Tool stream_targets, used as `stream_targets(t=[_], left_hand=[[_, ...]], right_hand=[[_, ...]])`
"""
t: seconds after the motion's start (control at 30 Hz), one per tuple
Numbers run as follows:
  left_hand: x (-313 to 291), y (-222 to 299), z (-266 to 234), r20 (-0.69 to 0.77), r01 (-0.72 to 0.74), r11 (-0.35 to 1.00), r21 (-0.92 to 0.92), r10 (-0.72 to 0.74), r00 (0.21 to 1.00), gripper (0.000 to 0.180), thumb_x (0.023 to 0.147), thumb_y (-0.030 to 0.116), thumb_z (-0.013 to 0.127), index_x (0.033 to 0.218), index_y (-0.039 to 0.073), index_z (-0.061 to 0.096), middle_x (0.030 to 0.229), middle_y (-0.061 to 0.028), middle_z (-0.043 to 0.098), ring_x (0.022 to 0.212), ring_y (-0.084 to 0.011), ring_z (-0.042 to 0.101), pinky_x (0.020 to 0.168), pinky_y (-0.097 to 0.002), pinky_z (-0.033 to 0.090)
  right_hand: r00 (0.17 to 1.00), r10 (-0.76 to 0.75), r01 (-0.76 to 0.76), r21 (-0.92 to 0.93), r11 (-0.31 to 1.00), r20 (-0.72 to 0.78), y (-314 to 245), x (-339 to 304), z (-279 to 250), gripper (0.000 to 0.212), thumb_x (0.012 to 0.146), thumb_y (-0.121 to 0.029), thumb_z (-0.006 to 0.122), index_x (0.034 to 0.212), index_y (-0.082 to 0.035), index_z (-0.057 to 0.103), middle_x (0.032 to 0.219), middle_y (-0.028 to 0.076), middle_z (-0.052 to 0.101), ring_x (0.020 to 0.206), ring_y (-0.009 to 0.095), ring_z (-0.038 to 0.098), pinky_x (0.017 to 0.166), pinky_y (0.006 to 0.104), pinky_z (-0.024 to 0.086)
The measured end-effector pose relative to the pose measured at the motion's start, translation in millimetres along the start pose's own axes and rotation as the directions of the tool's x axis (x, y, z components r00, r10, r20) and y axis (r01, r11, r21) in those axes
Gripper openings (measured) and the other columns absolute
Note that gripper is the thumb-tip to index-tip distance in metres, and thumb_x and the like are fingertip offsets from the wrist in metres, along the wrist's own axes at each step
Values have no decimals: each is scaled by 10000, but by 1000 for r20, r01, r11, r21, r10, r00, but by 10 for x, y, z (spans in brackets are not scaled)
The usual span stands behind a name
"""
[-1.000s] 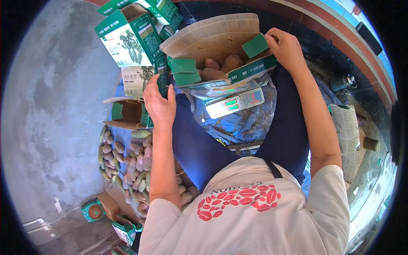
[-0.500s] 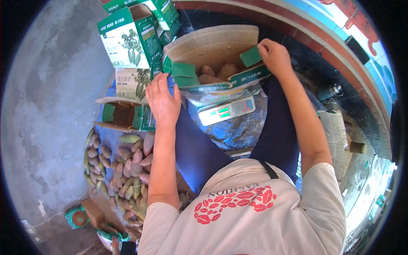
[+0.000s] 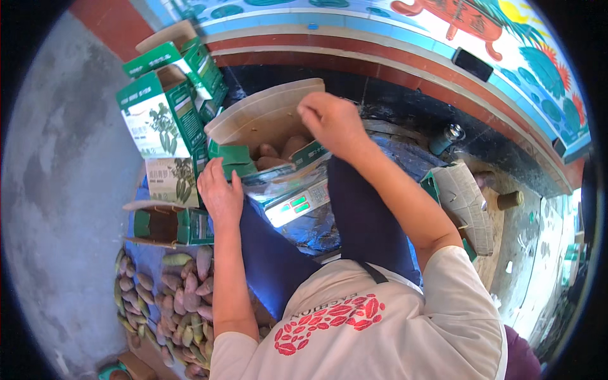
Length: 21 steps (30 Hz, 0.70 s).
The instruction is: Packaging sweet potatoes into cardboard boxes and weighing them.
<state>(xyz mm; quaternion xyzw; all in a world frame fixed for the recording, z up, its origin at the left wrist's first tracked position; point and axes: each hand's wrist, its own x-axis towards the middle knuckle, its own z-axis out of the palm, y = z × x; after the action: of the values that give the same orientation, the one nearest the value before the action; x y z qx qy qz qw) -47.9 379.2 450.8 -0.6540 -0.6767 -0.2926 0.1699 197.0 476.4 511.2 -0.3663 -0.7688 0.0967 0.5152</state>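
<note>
Person seated, seen from above, working over an open green-and-brown cardboard box (image 3: 266,123) that sits on a digital scale (image 3: 297,204) wrapped in clear plastic, between the knees. Box holds reddish sweet potatoes (image 3: 278,151); its big brown flap stands up at the back.

Right hand (image 3: 329,120) is over the box's right side, fingers pinched together at the flap's top edge (looks clamped on the flap, though the contact itself is half hidden). Left hand (image 3: 218,193) rests on the near-left green flap (image 3: 233,159), fingers curled down on it, thumb side toward the scale.

Left of the box: stacked empty green cartons (image 3: 164,104) with leaf prints, one more open carton (image 3: 168,223) lying on its side below them. Further down-left, a heap of loose sweet potatoes (image 3: 174,297) on the grey concrete floor (image 3: 57,190). On the right, a flattened pile of cardboard (image 3: 465,202) and a small dark bottle (image 3: 446,136) near the painted wall (image 3: 405,38).
</note>
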Motion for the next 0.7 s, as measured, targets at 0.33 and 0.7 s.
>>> stream_targets(t=[0.33, 0.7], left_hand=[[-57, -71, 60, 34, 25, 1000, -11, -25, 999, 430, 748, 77, 661, 1147, 12, 516, 1139, -192, 561, 1055, -378, 522, 911, -455, 401], [-156, -151, -162, 33, 73, 997, 25, -74, 997, 430, 750, 66, 655, 1157, 13, 525, 1125, -198, 561, 1041, -388, 526, 903, -453, 404]], right_hand=[[953, -203, -17, 709, 705, 225, -1163, -201, -607, 181, 787, -219, 678, 815, -52, 614, 761, 89, 586, 684, 274, 592, 573, 348, 468], [948, -300, -55, 982, 182, 109, -1581, 42, -723, 186, 812, -224, 646, 759, -66, 562, 677, 52, 543, 570, 248, 559, 454, 336, 401]])
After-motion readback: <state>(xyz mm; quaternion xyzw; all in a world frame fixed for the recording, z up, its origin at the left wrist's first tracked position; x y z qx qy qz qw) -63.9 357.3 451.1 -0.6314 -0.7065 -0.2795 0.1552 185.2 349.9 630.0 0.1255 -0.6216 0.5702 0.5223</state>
